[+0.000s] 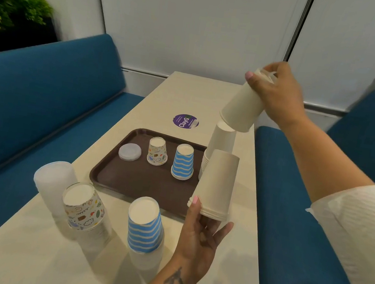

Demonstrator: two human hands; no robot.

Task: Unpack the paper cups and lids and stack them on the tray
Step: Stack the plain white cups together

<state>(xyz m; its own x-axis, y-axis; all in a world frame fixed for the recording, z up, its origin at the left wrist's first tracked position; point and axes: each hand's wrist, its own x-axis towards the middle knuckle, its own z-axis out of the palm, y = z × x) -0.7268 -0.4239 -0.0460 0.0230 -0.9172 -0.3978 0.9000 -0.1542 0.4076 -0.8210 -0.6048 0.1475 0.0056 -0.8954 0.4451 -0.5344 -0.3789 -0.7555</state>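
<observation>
My right hand [276, 94] grips a plain white cup [242, 108] by its base, upside down and tilted, just above a stack of white cups [222, 139] at the right edge of the brown tray [132, 177]. My left hand [202, 231] holds a few nested white cups [216, 185] upside down by the rim, over the tray's near right corner. On the tray stand a clear lid [130, 151], a doodle-print cup [157, 151] and a blue-striped cup stack [183, 162].
On the pale table in front of the tray stand plastic-sleeved stacks: clear lids [54, 180], doodle cups [83, 206] and blue-striped cups [144, 225]. A purple sticker [186, 121] lies beyond the tray. Blue benches [30, 99] flank the table.
</observation>
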